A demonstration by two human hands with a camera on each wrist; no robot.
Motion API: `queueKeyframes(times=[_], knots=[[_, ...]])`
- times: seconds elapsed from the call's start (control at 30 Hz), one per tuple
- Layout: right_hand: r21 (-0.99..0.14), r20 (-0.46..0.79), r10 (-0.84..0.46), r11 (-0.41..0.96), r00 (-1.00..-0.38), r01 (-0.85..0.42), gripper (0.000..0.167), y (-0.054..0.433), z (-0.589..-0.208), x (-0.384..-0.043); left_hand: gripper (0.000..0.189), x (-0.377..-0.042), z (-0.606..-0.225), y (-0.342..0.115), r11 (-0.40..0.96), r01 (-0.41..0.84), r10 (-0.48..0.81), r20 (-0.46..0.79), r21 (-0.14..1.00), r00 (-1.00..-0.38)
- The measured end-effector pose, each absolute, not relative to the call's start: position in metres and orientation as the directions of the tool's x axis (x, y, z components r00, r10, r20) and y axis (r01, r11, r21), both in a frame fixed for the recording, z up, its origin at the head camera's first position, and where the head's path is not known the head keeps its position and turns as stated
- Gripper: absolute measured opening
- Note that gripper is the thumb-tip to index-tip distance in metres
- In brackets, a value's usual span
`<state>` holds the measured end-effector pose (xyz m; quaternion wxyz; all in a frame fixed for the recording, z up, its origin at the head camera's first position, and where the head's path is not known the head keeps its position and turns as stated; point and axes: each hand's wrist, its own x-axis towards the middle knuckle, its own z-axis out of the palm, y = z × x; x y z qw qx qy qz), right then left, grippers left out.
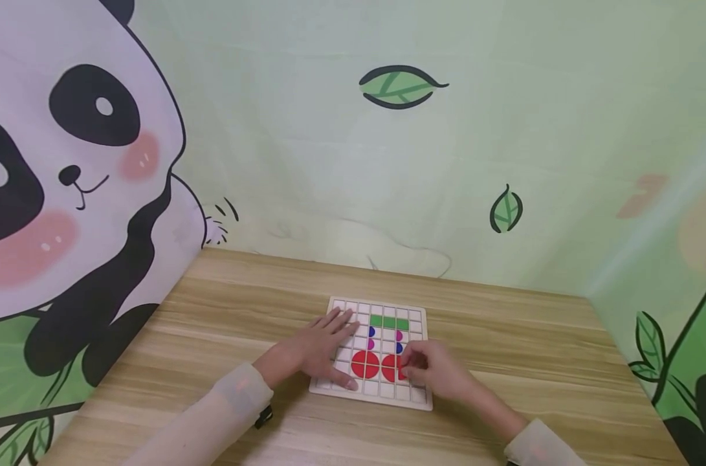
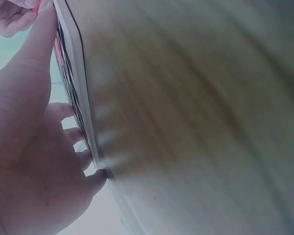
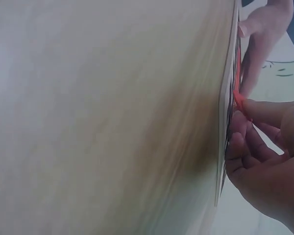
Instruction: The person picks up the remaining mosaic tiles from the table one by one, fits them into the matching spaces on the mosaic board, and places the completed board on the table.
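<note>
A white grid board (image 1: pixel 382 399) with a pale rim lies on the table. My left hand (image 1: pixel 327 348) rests spread on the board's left side, fingers straight. Over the right side, my right hand (image 1: pixel 439 374) pinches a small red piece (image 3: pixel 239 100) between thumb and fingers, at the edge of a red circle (image 1: pixel 389 367) that the fingers partly cover. Another red circle (image 1: pixel 365 365), made of quarter pieces, lies whole to its left. Higher up sit a green strip (image 1: pixel 389 321), blue half-circles (image 1: pixel 372 332) and magenta half-circles (image 1: pixel 371 345).
The wood-grain table (image 1: pixel 242 291) extends around the board on all sides. Behind it hangs a pale green backdrop (image 1: pixel 306 129) printed with a panda (image 1: pixel 114 213) and leaves. A small black object (image 1: pixel 263 417) shows beneath the left sleeve.
</note>
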<state>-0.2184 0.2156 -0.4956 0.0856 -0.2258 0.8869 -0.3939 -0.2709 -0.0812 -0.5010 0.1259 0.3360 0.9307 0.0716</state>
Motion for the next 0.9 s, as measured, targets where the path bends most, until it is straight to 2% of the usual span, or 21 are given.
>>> queueKeyframes(times=[0.27, 0.63, 0.9], knots=[[-0.737, 0.023, -0.476, 0.586, -0.879, -0.336, 0.006, 0.211, -0.497, -0.215, 0.126, -0.27, -0.502, -0.081, 0.768, 0.604, 0.639, -0.19, 0.215, -0.745], [-0.657, 0.054, -0.459, 0.653, -0.887, -0.378, 0.009, 0.215, -0.499, -0.215, 0.125, -0.27, -0.503, -0.079, 0.763, 0.609, 0.645, -0.192, 0.216, -0.74], [-0.678, 0.013, -0.434, 0.659, -0.901, -0.327, 0.011, 0.236, -0.488, -0.218, 0.126, -0.271, -0.502, -0.073, 0.762, 0.612, 0.646, -0.186, 0.21, -0.74]])
